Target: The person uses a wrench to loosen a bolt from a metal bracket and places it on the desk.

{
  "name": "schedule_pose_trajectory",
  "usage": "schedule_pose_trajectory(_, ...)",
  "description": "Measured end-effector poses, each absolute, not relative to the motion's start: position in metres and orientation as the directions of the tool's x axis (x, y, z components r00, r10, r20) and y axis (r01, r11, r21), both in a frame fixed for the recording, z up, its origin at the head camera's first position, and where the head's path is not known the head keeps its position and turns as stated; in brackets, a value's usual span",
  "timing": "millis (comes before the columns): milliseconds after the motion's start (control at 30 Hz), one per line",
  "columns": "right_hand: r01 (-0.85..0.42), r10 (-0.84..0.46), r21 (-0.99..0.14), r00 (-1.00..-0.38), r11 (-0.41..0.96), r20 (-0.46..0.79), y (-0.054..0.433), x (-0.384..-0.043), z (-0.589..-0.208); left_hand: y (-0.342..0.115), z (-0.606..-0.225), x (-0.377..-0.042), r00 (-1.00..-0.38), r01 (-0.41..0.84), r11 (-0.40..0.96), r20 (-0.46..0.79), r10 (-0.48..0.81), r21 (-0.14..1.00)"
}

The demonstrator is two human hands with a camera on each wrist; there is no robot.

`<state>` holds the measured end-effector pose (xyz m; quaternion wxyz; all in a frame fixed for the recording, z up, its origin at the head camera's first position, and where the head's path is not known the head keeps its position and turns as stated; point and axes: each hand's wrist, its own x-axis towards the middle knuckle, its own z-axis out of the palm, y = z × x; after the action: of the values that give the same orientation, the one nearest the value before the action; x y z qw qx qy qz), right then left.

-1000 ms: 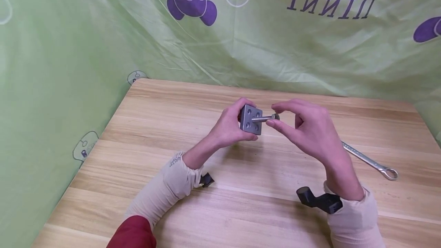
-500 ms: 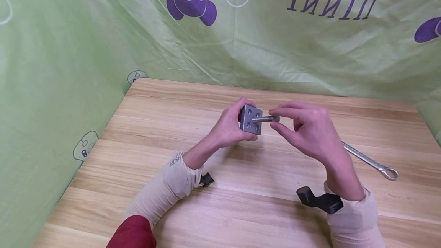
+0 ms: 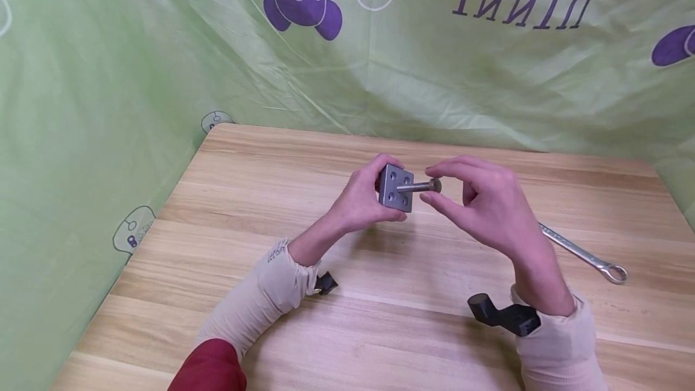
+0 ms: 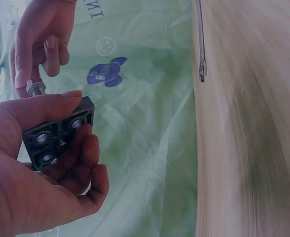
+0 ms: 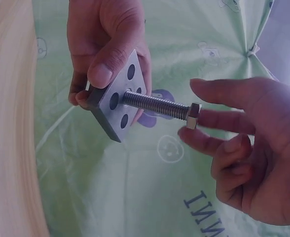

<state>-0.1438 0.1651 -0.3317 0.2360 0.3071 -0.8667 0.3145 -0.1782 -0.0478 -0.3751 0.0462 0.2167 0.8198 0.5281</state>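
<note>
My left hand point(image 3: 361, 198) grips a square grey metal plate point(image 3: 388, 189) by its edges, raised off the table. Round holes lie near the plate's corners. A hex bolt point(image 3: 415, 187) is threaded into the plate's middle, its shank standing out toward the right. In the left wrist view the back of the plate point(image 4: 61, 131) shows ribs, and the bolt's end fills the centre hole. My right hand point(image 3: 488, 204) hovers at the bolt head point(image 5: 193, 116), thumb and fingers spread around it. A gap shows between the thumb and the head.
A silver combination wrench point(image 3: 583, 252) lies on the wooden table point(image 3: 260, 186) to the right, partly hidden behind the right wrist. Black camera mounts point(image 3: 505, 317) sit on the sleeves. A green printed curtain point(image 3: 380, 77) hangs behind and to the left.
The right thumb and fingers closed on the bolt head half a second ago, and have now spread off it. The head has turned a little. Left hand and plate stay in place.
</note>
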Motion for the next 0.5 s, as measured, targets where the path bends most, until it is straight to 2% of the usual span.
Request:
schedule_pose_trajectory(167, -0.555, -0.296, -0.455, -0.8, 0.697, 0.521, 0.1627, -0.14, -0.3293, -0.049, -0.3754, -0.1773, -0.9, 0.312, 0.35, 0.157, 0.407, 0.883)
schedule_pose_trajectory(267, -0.528, -0.284, -0.463, -0.819, 0.711, 0.498, 0.1615, -0.1384, -0.3285, -0.0496, -0.3751, -0.1764, -0.9, 0.309, 0.348, 0.154, 0.408, 0.885)
schedule_pose_trajectory(367, -0.553, -0.302, -0.461, -0.805, 0.694, 0.51, 0.1612, -0.1386, -0.3285, -0.0495, -0.3747, -0.1761, -0.899, 0.309, 0.346, 0.153, 0.41, 0.886)
schedule_pose_trajectory(500, -0.648, -0.361, -0.431, -0.733, 0.628, 0.576, 0.163, -0.1395, -0.3297, -0.0495, -0.375, -0.1764, -0.899, 0.307, 0.339, 0.153, 0.411, 0.89)
